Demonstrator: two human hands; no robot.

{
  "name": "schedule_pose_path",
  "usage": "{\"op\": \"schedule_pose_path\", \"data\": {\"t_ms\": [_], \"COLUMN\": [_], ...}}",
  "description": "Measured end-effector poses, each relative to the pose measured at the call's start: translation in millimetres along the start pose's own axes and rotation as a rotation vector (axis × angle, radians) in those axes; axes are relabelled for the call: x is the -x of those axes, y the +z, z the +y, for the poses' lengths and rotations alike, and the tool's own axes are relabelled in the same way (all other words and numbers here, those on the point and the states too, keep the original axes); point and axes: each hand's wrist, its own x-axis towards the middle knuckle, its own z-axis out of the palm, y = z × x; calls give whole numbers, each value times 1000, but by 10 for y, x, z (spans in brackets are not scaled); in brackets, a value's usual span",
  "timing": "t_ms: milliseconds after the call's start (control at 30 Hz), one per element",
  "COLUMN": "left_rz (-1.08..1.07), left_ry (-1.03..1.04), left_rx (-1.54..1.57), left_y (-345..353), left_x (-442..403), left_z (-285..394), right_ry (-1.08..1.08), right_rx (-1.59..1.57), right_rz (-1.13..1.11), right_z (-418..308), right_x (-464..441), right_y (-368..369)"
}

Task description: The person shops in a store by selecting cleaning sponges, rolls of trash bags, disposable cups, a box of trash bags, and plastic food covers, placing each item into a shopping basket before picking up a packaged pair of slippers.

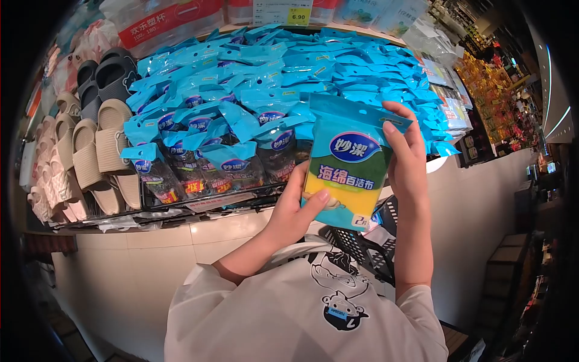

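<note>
A blue, green and yellow pack of sponge scouring pads is held up in front of my chest, its printed front facing me. My left hand grips its lower left side, thumb across the yellow part. At the upper right corner, my right hand pinches the blue header between thumb and fingers. Just beyond the pack lies a display full of blue-topped packs, some with dark contents in clear bags.
Beige slippers and dark slippers stand on the left. A black basket with holes is below the pack, near my body. A price tag reading 6.90 hangs at the back. Tiled floor lies below the display.
</note>
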Motion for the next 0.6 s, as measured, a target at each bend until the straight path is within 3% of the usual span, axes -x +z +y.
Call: {"op": "schedule_pose_path", "data": {"t_ms": [133,367,600], "left_rz": [-51,-155,-95], "left_ry": [-49,52,-27], "left_rx": [159,35,108], "left_y": [167,315,556], "left_x": [112,133,184], "left_z": [-66,-177,-175], "right_ry": [89,89,131], "right_rx": [-38,-57,-116], "right_rz": [36,20,20], "right_z": [96,94,121], "right_x": [57,132,226], "right_y": [-147,-374,-543]}}
